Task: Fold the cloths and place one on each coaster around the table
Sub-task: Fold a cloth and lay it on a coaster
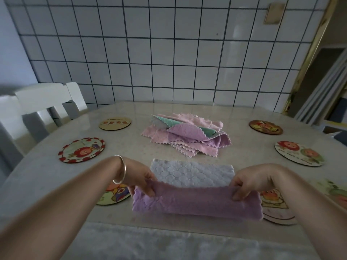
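Note:
A purple cloth (pixel 197 201) with a pale grey underside lies in front of me, its near edge lifted and half folded over. My left hand (pixel 140 177) pinches its left corner and my right hand (pixel 249 182) pinches its right corner. A pile of pink, purple and green cloths (pixel 187 136) sits in the middle of the table. Round coasters ring the table: two at far left (pixel 115 123) (pixel 81 150), two at far right (pixel 265 127) (pixel 299 153), and one under each forearm (pixel 114 196) (pixel 276 209). No coaster has a cloth on it.
The pale marble-look table (pixel 47 184) meets a white tiled wall at the back. A white chair (pixel 43 104) stands at the left corner. At the right edge there is a gold-framed doorway (pixel 309 53) with boards leaning inside.

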